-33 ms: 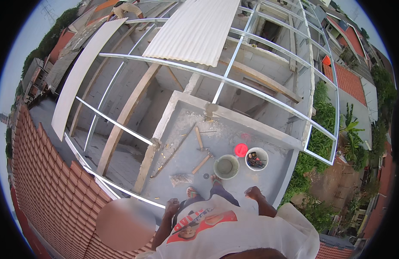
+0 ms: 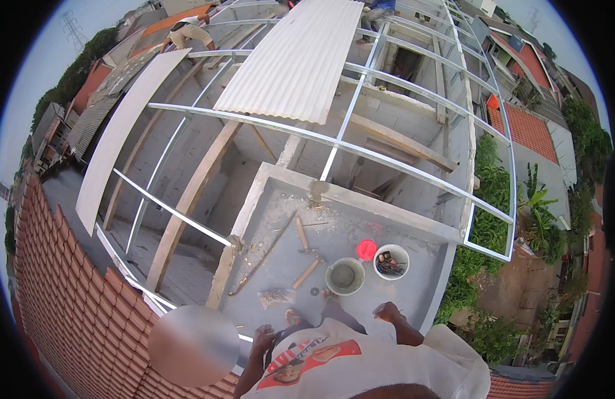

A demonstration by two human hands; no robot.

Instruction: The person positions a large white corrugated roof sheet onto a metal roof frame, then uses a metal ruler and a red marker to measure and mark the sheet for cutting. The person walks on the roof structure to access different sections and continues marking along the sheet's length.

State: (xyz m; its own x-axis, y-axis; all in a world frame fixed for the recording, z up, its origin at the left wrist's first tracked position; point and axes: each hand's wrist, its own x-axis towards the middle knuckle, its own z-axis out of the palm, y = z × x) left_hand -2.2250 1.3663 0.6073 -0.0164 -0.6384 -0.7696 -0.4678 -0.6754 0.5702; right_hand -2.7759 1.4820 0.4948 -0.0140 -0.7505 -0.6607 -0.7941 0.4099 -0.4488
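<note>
My left hand [image 2: 262, 338] hangs curled near my left hip, and my right hand [image 2: 387, 312] is curled by my right side; whether either holds anything is too small to tell. Around my feet on the grey concrete slab [image 2: 414, 300] lie two hammers [image 2: 306, 271], a long thin bar [image 2: 261, 256] and a small bag of bits [image 2: 277, 298]. A grey bucket with wet-looking contents [image 2: 345, 276], a red lid or container [image 2: 367, 250] and a white bucket of tools [image 2: 390, 263] stand just ahead of me.
Metal roof battens [image 2: 281, 130] and timber beams [image 2: 193, 206] span open rooms beyond the slab's raised edge. Corrugated white sheets [image 2: 287, 60] rest on the frame. A co-worker [image 2: 188, 33] bends at top left, another [image 2: 377, 16] at top centre. The tiled roof [image 2: 68, 279] drops away left.
The scene has shifted down in my view, showing more of the far roof and the co-worker in blue at top centre. My hands keep much the same pose.
</note>
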